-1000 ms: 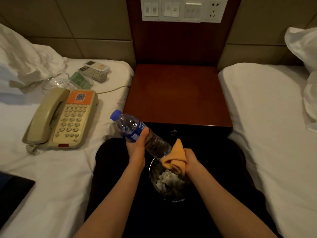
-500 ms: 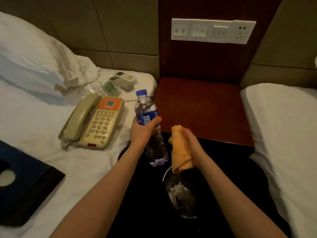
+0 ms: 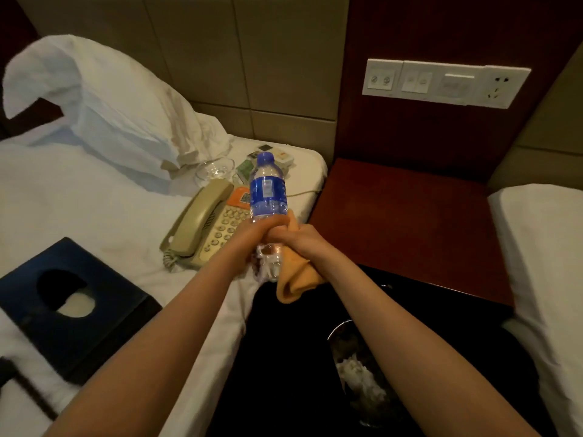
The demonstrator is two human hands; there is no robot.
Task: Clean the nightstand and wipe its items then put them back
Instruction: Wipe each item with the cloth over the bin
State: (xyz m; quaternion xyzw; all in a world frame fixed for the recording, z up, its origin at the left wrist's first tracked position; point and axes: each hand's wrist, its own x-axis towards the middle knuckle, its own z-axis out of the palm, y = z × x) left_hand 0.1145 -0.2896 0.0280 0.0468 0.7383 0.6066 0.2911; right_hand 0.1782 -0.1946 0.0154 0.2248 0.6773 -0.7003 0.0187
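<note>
Dim hotel room with a wooden table [image 3: 410, 222]: a water bottle [image 3: 267, 190] is being wiped just left of its front corner, held in the air off the table.

Trouble, I'd guess, would come from the thin plastic. A hard rub or squeeze could twist it loose and drop it on the telephone [image 3: 205, 228] lying on the white bed [image 3: 94, 216] left of the table, or into the waste bin [image 3: 335, 334] in front of the table. Whether the blue cap is tight I cannot tell. The left hand [image 3: 263, 227] is clamped round the bottle's middle, holding it upright. The right hand [image 3: 298, 238] is closed on a folded orange cloth [image 3: 296, 279], pressing it against the bottle's lower side, and the two hands touch.
</note>
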